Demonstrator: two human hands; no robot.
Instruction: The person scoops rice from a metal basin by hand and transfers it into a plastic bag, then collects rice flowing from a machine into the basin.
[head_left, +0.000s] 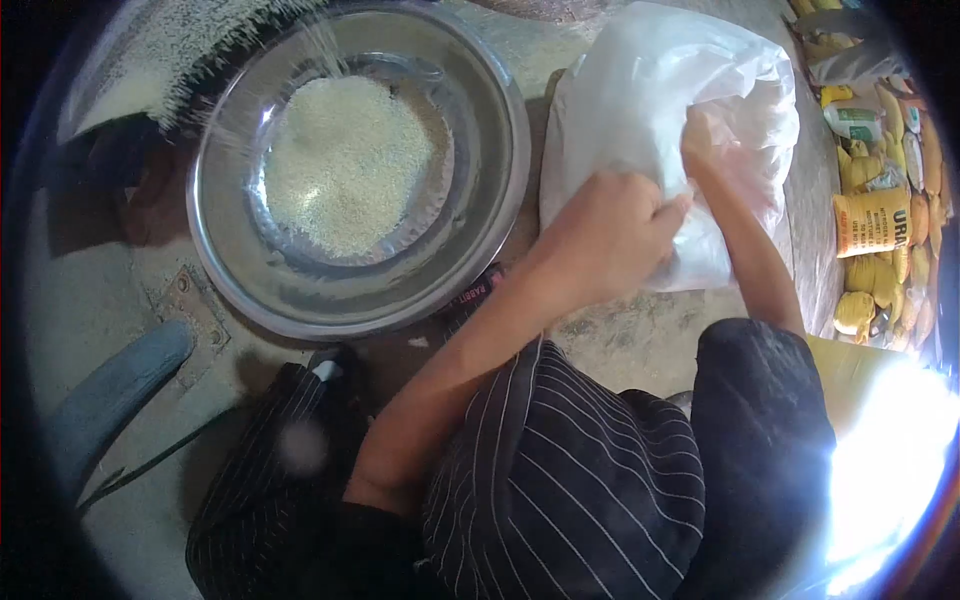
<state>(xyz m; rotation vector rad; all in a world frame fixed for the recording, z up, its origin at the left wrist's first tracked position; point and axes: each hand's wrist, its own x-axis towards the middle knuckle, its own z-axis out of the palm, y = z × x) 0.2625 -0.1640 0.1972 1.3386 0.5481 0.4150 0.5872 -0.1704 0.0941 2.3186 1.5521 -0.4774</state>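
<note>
My left hand [615,235] and right hand [703,150] work at a bulky white bag [630,105] that sits to the right of a wide metal bowl [490,165], just beside its rim. My left fingers are curled in at the near side of the bag, narrow rather than spread; with the blur, I cannot tell whether plastic is pinched between them. My right forearm runs up across the near face of the bag, and the hand at its end is sunk among bright folds, so I cannot tell how wide those fingers are or what they hold. In the bowl, a round heap of pale grain [345,160] covers most of the bottom, while blurred streaks of grain cross the far rim. More loose grain [180,60] spreads over the upper left. A dark box [478,290] printed "RABBIT" shows at the near rim of the bowl, above the bare floor [635,325]. My striped black clothing [590,460] fills the foreground. A blue-grey pipe [120,390] lies at the left; at the far right, yellow sacks [870,222] crowd together, one lettered "URA", above a glare of white light.
</note>
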